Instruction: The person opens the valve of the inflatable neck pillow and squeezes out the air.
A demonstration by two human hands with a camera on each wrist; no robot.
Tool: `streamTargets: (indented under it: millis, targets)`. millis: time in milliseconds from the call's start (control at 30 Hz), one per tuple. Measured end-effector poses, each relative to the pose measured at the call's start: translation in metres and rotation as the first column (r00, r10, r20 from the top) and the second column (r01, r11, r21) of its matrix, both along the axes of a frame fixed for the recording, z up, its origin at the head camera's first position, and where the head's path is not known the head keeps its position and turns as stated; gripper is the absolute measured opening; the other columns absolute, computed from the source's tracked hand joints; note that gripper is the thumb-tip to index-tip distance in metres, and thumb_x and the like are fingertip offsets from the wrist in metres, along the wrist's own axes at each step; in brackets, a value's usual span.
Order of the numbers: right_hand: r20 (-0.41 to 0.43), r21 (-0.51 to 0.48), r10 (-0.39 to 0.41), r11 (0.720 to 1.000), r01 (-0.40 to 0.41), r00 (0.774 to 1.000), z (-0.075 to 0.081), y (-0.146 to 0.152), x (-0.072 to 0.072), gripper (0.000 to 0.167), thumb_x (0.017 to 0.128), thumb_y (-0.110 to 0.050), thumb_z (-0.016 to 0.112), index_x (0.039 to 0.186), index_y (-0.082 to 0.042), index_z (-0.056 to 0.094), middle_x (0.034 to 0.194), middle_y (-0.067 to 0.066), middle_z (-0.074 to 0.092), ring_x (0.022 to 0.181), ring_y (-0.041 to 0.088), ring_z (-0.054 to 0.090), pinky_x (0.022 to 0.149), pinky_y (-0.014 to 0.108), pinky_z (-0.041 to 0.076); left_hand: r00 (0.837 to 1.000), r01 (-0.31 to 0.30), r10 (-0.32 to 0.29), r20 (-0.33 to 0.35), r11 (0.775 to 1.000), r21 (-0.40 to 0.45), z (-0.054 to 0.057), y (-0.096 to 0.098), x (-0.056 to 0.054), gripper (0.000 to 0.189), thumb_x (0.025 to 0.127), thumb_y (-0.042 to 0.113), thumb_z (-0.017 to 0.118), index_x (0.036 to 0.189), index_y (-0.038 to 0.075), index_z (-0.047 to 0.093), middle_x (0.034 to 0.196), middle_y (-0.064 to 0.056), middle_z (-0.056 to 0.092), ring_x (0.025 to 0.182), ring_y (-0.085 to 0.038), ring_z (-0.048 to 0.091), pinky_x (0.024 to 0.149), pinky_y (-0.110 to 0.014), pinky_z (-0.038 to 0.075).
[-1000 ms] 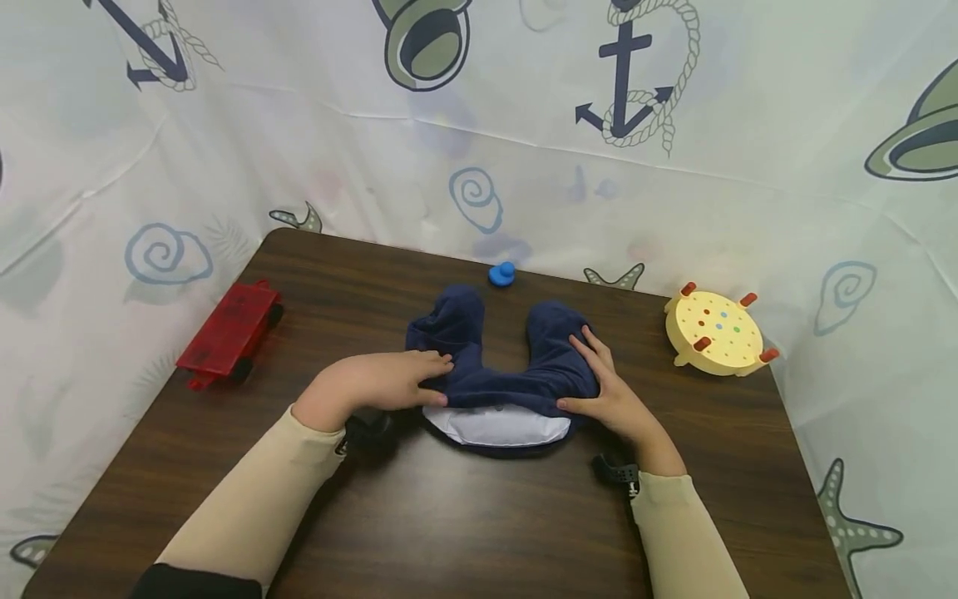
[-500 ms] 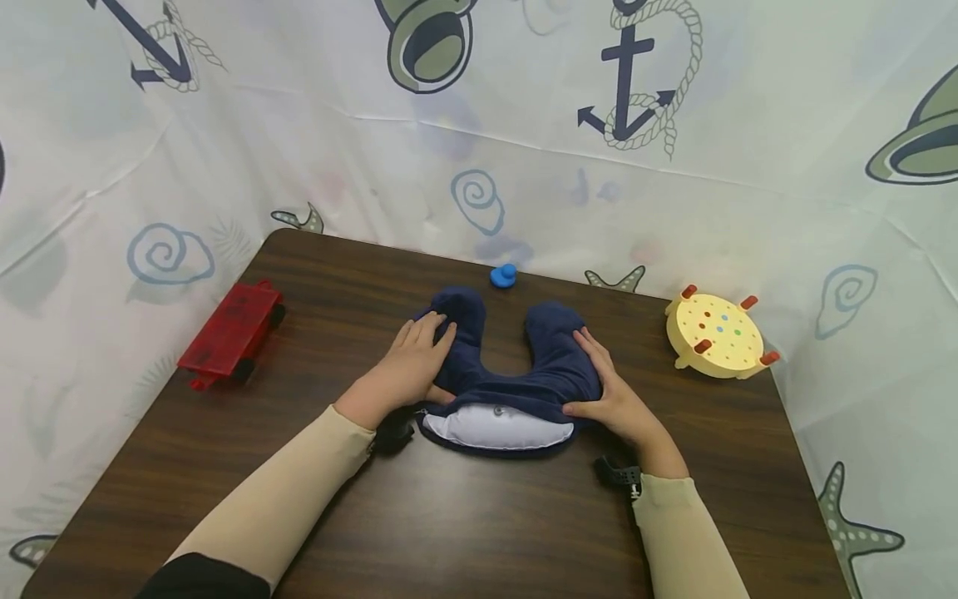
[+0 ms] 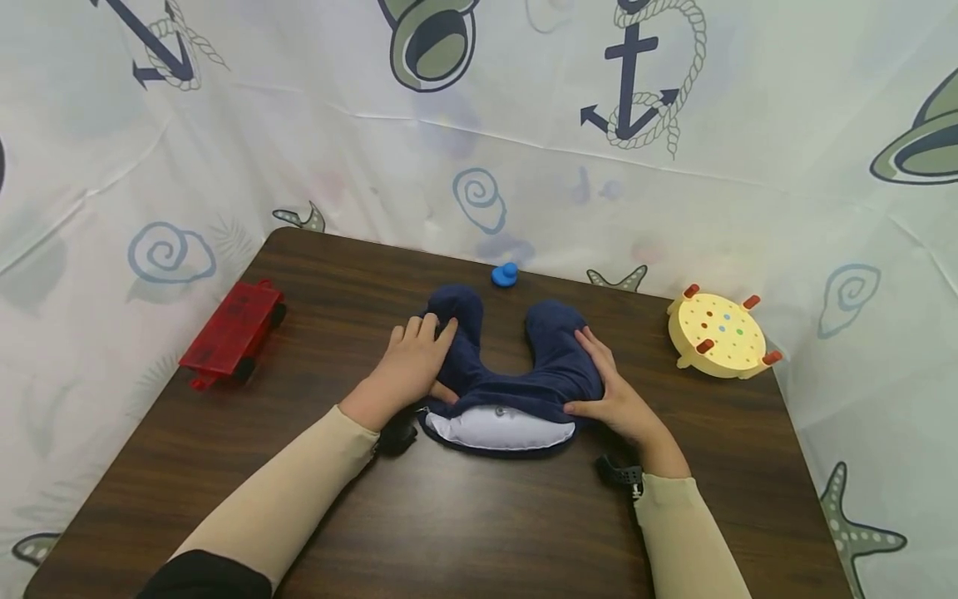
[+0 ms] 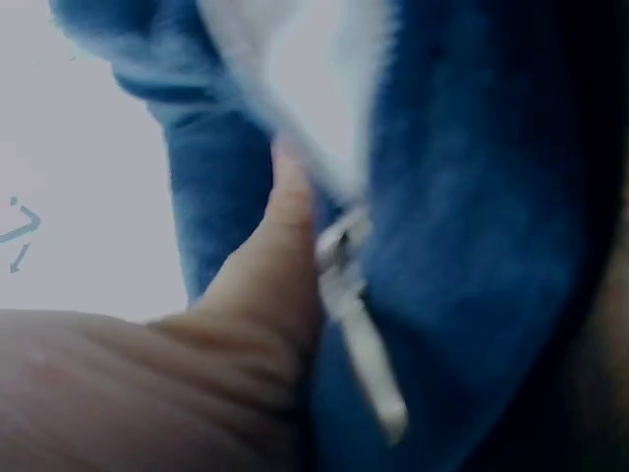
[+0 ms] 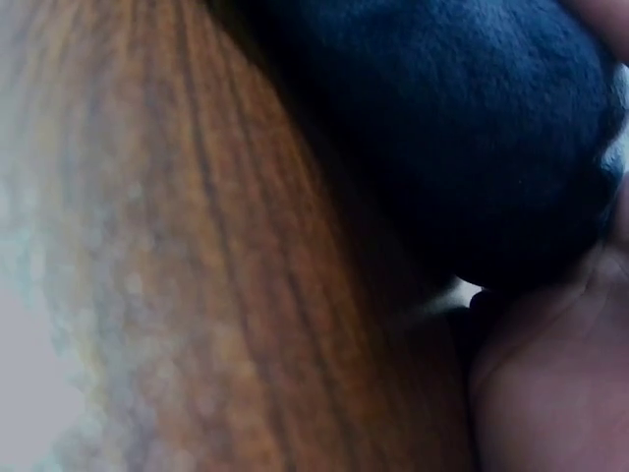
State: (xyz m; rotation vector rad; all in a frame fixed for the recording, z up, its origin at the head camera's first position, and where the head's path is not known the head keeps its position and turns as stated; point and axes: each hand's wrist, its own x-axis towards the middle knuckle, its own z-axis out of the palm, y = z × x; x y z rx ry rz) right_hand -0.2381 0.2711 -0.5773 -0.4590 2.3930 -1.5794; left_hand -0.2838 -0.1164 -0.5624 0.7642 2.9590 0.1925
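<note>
1. Saw a white sea-print cloth [image 3: 359, 166] hanging behind and beside the brown table [image 3: 479, 532].
2. Found the navy neck pillow [image 3: 512, 387] lying near the middle of the table, with its gap facing the back. Judged the work as unfinished: white inner [image 3: 479, 431] mostly covered, but zip along the near edge not yet closed. Noted plush, creased fabric, two plump lobes and a long pale strip showing at the front.
3. Noticed a red toy cart [image 3: 234, 329] by the table's left edge.
4. Observed a round yellow piece [image 3: 718, 335] with red pegs at the far right corner.
5. Read the left hand's [image 3: 407, 366] grip as curled over the pillow's left side, thumb at the opening; read the right hand's [image 3: 619, 399] grip as clasping the right side between fingers and thumb.
6. Spotted a blue knobbed object [image 3: 505, 275] beyond the pillow, near the back edge.
7. Made out a blurred zip pull [image 4: 369, 364] dangling beside the left thumb.
</note>
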Motion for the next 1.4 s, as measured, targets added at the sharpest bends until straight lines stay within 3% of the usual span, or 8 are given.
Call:
streamTargets:
  millis: [333, 567, 667, 833, 967, 1133, 1267, 1400]
  targets:
    - [-0.022, -0.020, -0.012, 1.000, 0.011, 1.000, -0.005, 0.000, -0.002, 0.108, 0.088, -0.013, 0.092, 0.171, -0.043, 0.029, 0.184, -0.012, 0.007, 0.171, 0.029, 0.000, 0.128, 0.078, 0.001, 0.951, 0.061, -0.106, 0.291, 0.985, 0.161, -0.003, -0.008, -0.009, 0.135, 0.087, 0.071, 0.082, 0.176, 0.026, -0.010, 0.182, -0.008, -0.025, 0.168, -0.043, -0.020, 0.131, -0.075, -0.003]
    - [-0.017, 0.010, 0.003, 1.000, -0.003, 1.000, 0.000, 0.002, -0.003, 0.087, 0.090, -0.011, 0.089, 0.164, -0.022, 0.044, 0.185, -0.003, 0.005, 0.171, 0.036, 0.000, 0.130, 0.075, 0.002, 1.000, 0.025, -0.025, -0.006, 1.000, -0.020, -0.001, 0.007, 0.001, 0.134, 0.079, 0.082, 0.080, 0.167, -0.004, 0.030, 0.168, -0.031, 0.036, 0.158, -0.049, 0.034, 0.132, -0.061, 0.022]
    - [-0.030, 0.016, 0.015, 1.000, -0.015, 0.999, -0.003, 0.003, -0.004, 0.088, 0.089, -0.026, 0.092, 0.162, -0.019, 0.044, 0.185, 0.000, 0.001, 0.170, 0.039, -0.005, 0.129, 0.075, 0.001, 0.979, -0.002, -0.008, -0.203, 0.999, -0.052, -0.005, 0.011, 0.006, 0.121, 0.068, 0.087, 0.083, 0.141, -0.005, 0.054, 0.129, -0.026, 0.053, 0.121, -0.045, 0.052, 0.114, -0.059, 0.043]
    - [-0.081, 0.082, 0.056, 0.995, -0.050, 0.995, -0.006, 0.002, -0.005, 0.115, 0.079, -0.043, 0.099, 0.172, -0.031, 0.031, 0.186, 0.003, 0.004, 0.170, 0.041, 0.001, 0.128, 0.079, 0.008, 0.998, 0.044, -0.046, 0.034, 0.998, 0.052, -0.004, 0.006, 0.000, 0.130, 0.072, 0.082, 0.084, 0.166, 0.005, 0.037, 0.159, -0.026, 0.040, 0.148, -0.049, 0.038, 0.122, -0.069, 0.029]
    - [-0.082, 0.095, 0.007, 0.995, 0.001, 0.997, -0.002, -0.004, -0.004, 0.094, 0.087, -0.024, 0.094, 0.167, -0.031, 0.044, 0.177, 0.001, 0.038, 0.165, 0.033, 0.031, 0.132, 0.058, 0.026, 0.972, 0.057, -0.111, 0.206, 0.967, 0.250, 0.003, -0.004, -0.013, 0.110, 0.083, 0.066, 0.087, 0.168, 0.017, 0.039, 0.160, -0.015, 0.044, 0.149, -0.042, 0.042, 0.117, -0.071, 0.028]
    - [-0.036, -0.016, -0.057, 0.998, 0.056, 0.998, -0.002, -0.003, -0.005, 0.054, 0.101, -0.017, 0.080, 0.153, -0.020, 0.064, 0.161, 0.003, 0.061, 0.157, 0.029, 0.047, 0.126, 0.029, 0.035, 0.985, 0.079, -0.135, 0.104, 0.904, 0.421, 0.000, -0.009, -0.025, 0.028, 0.099, 0.045, 0.080, 0.111, 0.020, 0.075, 0.098, 0.002, 0.062, 0.092, -0.019, 0.059, 0.088, -0.046, 0.039]
    - [-0.026, -0.081, -0.048, 0.996, 0.045, 0.999, -0.001, -0.003, -0.004, 0.041, 0.109, -0.018, 0.068, 0.150, -0.013, 0.067, 0.163, 0.008, 0.058, 0.164, 0.032, 0.035, 0.135, 0.049, 0.022, 0.993, 0.113, -0.120, -0.013, 0.881, 0.459, -0.007, -0.006, -0.029, 0.036, 0.107, 0.033, 0.071, 0.077, 0.017, 0.060, 0.072, 0.004, 0.050, 0.068, -0.013, 0.046, 0.073, -0.037, 0.042]
    - [-0.010, -0.130, -0.034, 0.991, 0.033, 0.999, -0.003, -0.002, -0.002, 0.038, 0.110, -0.016, 0.065, 0.147, -0.008, 0.068, 0.167, 0.011, 0.053, 0.167, 0.037, 0.028, 0.134, 0.068, 0.012, 0.994, 0.105, -0.103, -0.030, 0.889, 0.446, -0.008, 0.000, -0.026, 0.028, 0.110, 0.030, 0.066, 0.088, 0.015, 0.073, 0.077, 0.002, 0.068, 0.074, -0.017, 0.063, 0.089, -0.048, 0.054]
